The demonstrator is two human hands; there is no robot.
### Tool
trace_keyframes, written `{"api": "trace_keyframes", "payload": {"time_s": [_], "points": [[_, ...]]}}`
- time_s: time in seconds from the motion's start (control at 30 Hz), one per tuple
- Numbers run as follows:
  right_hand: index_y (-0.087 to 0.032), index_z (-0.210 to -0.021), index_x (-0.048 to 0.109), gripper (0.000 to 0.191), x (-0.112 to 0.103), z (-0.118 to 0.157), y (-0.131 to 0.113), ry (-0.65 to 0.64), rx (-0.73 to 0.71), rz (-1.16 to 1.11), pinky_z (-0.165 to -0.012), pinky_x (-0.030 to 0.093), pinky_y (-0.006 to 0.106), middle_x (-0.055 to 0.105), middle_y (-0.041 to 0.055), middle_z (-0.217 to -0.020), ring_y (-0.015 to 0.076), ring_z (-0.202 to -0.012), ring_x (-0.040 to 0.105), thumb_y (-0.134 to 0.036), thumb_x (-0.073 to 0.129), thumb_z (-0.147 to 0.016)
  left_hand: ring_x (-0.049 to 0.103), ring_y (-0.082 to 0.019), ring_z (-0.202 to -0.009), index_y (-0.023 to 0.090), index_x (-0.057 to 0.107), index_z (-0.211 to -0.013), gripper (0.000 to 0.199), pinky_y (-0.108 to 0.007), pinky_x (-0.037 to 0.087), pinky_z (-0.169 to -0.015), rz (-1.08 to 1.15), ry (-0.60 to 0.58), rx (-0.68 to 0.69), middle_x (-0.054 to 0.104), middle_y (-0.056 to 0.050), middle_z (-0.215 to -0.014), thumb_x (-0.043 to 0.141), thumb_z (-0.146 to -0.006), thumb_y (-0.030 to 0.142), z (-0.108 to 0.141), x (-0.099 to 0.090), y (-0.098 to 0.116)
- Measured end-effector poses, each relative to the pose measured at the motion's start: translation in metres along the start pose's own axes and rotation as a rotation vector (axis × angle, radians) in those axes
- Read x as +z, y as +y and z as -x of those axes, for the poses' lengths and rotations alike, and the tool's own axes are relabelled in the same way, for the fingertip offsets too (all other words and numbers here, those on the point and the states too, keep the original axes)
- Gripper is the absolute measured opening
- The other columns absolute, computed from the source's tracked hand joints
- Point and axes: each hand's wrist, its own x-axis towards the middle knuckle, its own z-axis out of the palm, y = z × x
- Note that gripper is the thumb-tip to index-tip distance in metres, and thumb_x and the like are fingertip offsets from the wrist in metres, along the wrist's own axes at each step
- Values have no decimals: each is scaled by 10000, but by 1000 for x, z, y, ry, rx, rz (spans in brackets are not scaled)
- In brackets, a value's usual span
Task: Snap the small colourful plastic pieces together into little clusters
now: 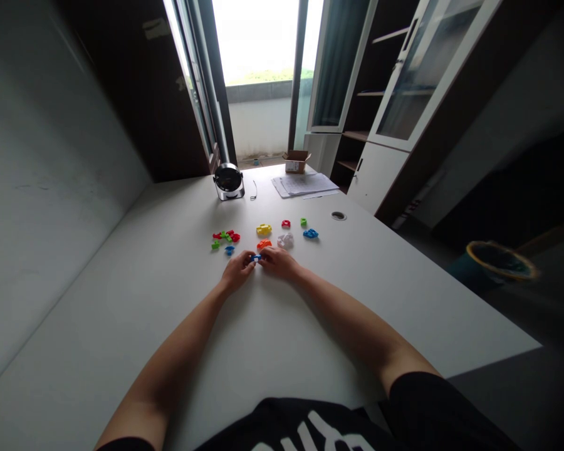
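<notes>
A small blue piece with a white part is between my two hands, low over the white table. My left hand pinches its left side, and my right hand grips its right side. Just beyond my fingers lie an orange piece and a white cluster. Behind them is a yellow piece. Red and green pieces and a small blue piece lie to the left. Farther right are a red piece, a green piece and a blue cluster.
A round black device on a stand stands at the back left, with a short cord beside it. Papers and an open cardboard box are at the back. A round hole is in the tabletop on the right.
</notes>
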Motion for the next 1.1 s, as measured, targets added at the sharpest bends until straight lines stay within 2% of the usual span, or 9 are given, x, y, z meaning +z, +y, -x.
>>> {"api": "trace_keyframes", "payload": {"time_s": [0.57, 1.1], "points": [[-203, -982, 642, 147, 0, 0, 2, 3, 14, -6, -668, 387, 242, 648, 26, -858, 141, -723, 536, -311, 625, -884, 612, -143, -696, 224, 631, -1091, 255, -242, 461, -649, 19, 13, 17, 683, -4, -816, 586, -854, 305, -1, 1, -3], [-192, -919, 627, 136, 6, -1, 7, 25, 0, 4, -653, 373, 235, 636, 21, -827, 133, -702, 523, -324, 616, -890, 569, -130, -652, 213, 628, -1083, 249, -236, 427, -624, -2, 12, 10, 635, 15, -750, 569, -855, 295, 1, -2, 2]]}}
